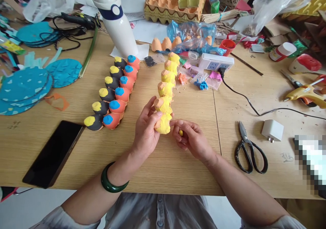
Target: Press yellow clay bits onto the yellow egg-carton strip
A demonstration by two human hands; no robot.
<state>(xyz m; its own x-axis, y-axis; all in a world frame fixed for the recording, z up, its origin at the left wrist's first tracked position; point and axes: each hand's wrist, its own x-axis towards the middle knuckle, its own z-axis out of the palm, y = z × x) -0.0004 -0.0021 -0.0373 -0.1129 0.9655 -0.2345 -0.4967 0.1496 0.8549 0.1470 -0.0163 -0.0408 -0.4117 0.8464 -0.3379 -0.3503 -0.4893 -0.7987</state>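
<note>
Left hand [145,131] is clasping the near end of a yellow-coated carton strip [166,90], right of the black-and-red carton piece [123,95] — right hand [191,136] is curling closed round a small yellow lump [181,133]. Coating is seemingly continuing; adding the lump is calling for gentle pressing.

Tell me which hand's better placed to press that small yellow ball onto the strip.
Probably the right hand: it holds the yellow ball close to the near end of the yellow-covered strip, which the left hand grips.
</note>
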